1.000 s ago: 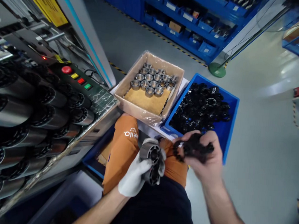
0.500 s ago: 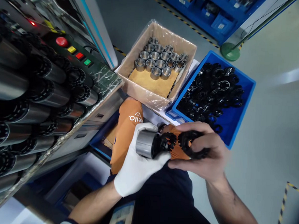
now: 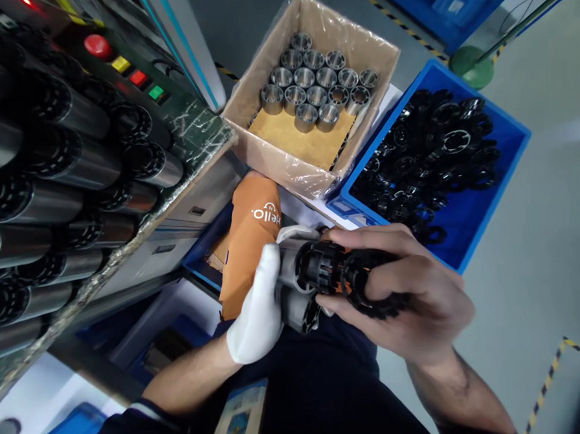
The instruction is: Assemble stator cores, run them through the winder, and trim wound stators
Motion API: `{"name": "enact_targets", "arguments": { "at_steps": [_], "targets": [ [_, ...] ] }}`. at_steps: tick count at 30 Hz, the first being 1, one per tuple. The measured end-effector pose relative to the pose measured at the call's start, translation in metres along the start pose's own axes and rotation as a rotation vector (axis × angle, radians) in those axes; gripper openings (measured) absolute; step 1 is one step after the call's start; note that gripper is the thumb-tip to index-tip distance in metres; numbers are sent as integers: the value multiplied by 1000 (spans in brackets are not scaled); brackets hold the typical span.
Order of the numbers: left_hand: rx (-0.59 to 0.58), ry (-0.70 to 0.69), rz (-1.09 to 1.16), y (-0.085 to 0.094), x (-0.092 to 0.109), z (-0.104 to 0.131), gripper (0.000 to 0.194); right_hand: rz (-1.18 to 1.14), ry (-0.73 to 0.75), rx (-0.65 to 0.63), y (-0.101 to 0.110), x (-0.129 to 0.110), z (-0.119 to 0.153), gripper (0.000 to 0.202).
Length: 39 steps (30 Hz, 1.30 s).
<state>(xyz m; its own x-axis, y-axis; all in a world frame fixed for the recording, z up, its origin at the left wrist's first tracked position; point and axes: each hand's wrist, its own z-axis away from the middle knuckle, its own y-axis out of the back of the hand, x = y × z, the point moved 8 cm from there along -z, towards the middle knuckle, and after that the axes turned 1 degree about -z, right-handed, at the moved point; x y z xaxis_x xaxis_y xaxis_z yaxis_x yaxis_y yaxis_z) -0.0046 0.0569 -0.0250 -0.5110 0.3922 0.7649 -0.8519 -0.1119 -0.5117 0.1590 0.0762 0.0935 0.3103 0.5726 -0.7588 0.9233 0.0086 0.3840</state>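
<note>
With the gloved left grip (image 3: 260,309) wrapped around two steel sleeves (image 3: 290,261) and the bare right grip (image 3: 415,295) pinching black toothed rings (image 3: 323,266) just beside it at the upper sleeve's mouth, steady, square alignment seemed to matter most.

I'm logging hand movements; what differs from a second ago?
The bare right hand and white-gloved left hand moved together, bringing black toothed rings up to silver metal cylinders, whose ends turned rightward. Both hands still hold parts; similar cylinders in the plastic-lined brown cardboard box keep their arrangement.
</note>
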Motion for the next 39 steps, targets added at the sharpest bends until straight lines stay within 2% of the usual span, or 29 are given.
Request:
{"name": "enact_targets", "arguments": {
  "at_steps": [4,9,18,22,26,28,30,32,34,37,39],
  "targets": [
    [-44,-58,-61,1,1,3,65,6,-38,-14,-6,2,1,42],
    [-82,-110,-117,1,8,4,50,-1,-123,10,-4,7,10,41],
    [-170,-132,-228,-4,15,8,47,-68,-19,-44,-3,6,18,34],
    [-236,-159,-311,-7,19,10,44,-95,-18,-9,-1,6,21,34],
    [-266,-190,-319,-7,23,11,42,-27,19,-1,-5,0,23,28],
    [-298,-145,-297,-9,20,9,42,-5,40,-10,-7,-2,23,26],
    [-325,-88,-284,-13,15,7,52,1,27,-24,-7,-1,23,25],
    [-301,-77,-235,-14,13,3,66,34,-21,-33,-4,3,21,26],
    [-229,-53,-155,-12,9,-4,70,85,-79,-54,0,7,20,27],
    [-143,14,-151,-9,3,-11,72,87,-101,-186,-6,7,21,21],
    [-132,27,-202,-9,3,-14,72,20,-110,-238,-10,7,21,44]
  ]
}}
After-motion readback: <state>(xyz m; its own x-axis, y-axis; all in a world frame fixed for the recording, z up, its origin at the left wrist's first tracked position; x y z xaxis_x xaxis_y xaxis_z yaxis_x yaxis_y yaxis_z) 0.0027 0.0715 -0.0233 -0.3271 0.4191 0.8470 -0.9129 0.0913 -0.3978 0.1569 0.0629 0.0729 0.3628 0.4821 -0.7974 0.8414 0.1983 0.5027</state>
